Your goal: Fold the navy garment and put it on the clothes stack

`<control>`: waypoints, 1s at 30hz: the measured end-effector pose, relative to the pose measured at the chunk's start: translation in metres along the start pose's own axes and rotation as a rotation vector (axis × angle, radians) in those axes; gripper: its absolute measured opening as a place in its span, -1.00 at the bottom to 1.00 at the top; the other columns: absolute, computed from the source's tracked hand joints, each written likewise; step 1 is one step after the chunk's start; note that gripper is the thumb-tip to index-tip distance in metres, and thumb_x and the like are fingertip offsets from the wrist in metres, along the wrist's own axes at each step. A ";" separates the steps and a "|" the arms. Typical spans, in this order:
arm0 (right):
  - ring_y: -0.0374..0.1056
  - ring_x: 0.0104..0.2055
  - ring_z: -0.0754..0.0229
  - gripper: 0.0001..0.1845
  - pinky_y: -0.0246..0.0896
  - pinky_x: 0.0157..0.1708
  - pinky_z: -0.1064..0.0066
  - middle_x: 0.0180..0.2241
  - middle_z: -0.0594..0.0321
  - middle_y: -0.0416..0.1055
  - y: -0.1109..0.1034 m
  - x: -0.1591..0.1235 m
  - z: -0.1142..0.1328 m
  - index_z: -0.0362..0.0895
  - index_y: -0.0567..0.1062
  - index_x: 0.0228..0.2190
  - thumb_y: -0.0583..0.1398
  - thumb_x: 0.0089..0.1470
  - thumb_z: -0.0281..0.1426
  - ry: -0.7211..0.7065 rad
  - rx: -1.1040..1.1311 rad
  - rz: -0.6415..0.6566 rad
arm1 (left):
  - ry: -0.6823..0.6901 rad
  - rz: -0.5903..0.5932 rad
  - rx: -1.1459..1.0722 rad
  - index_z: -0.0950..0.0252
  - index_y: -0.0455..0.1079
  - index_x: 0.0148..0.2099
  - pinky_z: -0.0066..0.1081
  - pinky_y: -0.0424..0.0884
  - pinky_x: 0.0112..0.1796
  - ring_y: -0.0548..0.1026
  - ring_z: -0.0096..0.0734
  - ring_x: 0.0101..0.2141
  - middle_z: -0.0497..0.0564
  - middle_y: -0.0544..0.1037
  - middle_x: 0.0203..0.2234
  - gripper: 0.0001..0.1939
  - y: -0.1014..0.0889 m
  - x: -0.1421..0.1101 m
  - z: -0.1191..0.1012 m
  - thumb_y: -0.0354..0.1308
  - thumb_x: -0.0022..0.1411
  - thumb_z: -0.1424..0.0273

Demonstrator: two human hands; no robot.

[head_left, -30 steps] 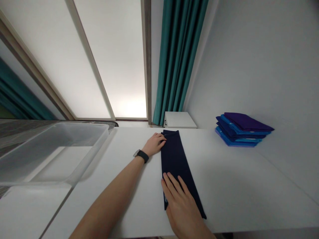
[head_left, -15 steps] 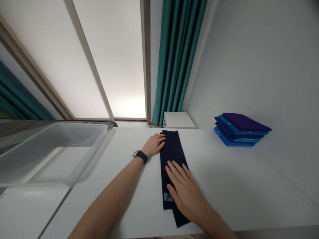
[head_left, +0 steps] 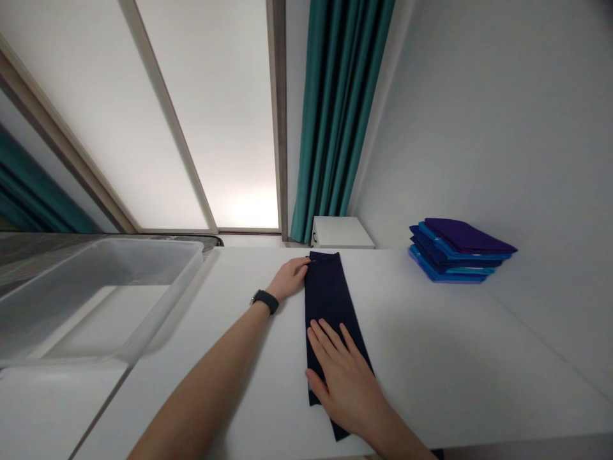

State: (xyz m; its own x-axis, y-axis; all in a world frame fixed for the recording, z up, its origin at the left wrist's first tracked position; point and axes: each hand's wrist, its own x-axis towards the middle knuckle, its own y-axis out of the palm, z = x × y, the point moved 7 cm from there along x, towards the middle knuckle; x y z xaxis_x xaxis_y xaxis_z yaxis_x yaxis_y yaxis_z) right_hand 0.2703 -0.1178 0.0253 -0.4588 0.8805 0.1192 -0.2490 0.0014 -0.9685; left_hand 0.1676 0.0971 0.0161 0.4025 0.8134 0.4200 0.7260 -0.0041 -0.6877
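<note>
A dark navy garment (head_left: 329, 291), folded into a long narrow strip, lies on the white table. At its far left corner, my left hand (head_left: 287, 279) has thumb and fingers closed on the edge; a watch with a black band is on that wrist. My right hand (head_left: 342, 377) rests flat across the lower part of the cloth, fingers stretched out and slightly apart. The two layers end unevenly at the near end, one sticking out past the other. Part of the lower cloth is hidden under my right hand.
A stack of folded purple, navy and blue cloth (head_left: 460, 252) stands at the right by the wall. To the left is a translucent plastic bin (head_left: 158, 326). A small white cabinet (head_left: 342, 231) stands past the table's (head_left: 230, 396) far edge, below a teal curtain (head_left: 335, 128).
My right hand has slid slightly left and toward me over the cloth, covering the pale patch near its end. My left fingers have drawn back from on top of the cloth to its edge.
</note>
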 end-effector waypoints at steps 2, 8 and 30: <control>-0.16 0.39 0.05 -0.37 -0.24 0.34 0.00 0.35 0.19 -0.04 -0.001 0.002 -0.001 -0.17 0.07 0.31 -0.03 0.29 -0.21 0.000 0.003 -0.001 | -0.040 -0.050 -0.011 0.29 0.44 0.09 -0.18 0.32 0.15 0.46 -0.27 0.06 0.07 0.54 0.02 -0.61 -0.007 -0.001 0.004 -0.12 0.37 0.37; -0.16 0.39 0.08 -0.37 -0.25 0.35 0.02 0.35 0.20 -0.04 -0.001 0.005 -0.001 -0.17 0.07 0.31 -0.03 0.29 -0.22 0.011 -0.005 -0.009 | 0.238 0.088 0.084 0.25 0.37 0.17 -0.15 0.19 0.23 0.28 -0.26 0.21 0.07 0.40 0.17 -0.60 0.004 -0.006 -0.025 -0.05 0.36 0.34; -0.19 0.39 0.09 -0.36 -0.27 0.35 0.04 0.35 0.15 -0.04 -0.001 0.015 -0.006 -0.18 0.06 0.31 -0.06 0.31 -0.18 -0.017 0.026 -0.004 | 0.147 0.127 0.402 0.19 0.27 0.25 -0.11 0.07 0.24 0.17 -0.29 0.27 0.03 0.30 0.25 -0.57 0.015 -0.010 -0.017 -0.12 0.40 0.32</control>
State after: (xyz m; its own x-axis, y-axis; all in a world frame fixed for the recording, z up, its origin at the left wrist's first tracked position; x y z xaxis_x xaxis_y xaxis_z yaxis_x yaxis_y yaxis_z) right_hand 0.2686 -0.1022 0.0263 -0.4720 0.8724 0.1269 -0.2726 -0.0075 -0.9621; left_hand 0.1843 0.0789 0.0119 0.5708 0.7294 0.3772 0.4026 0.1518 -0.9027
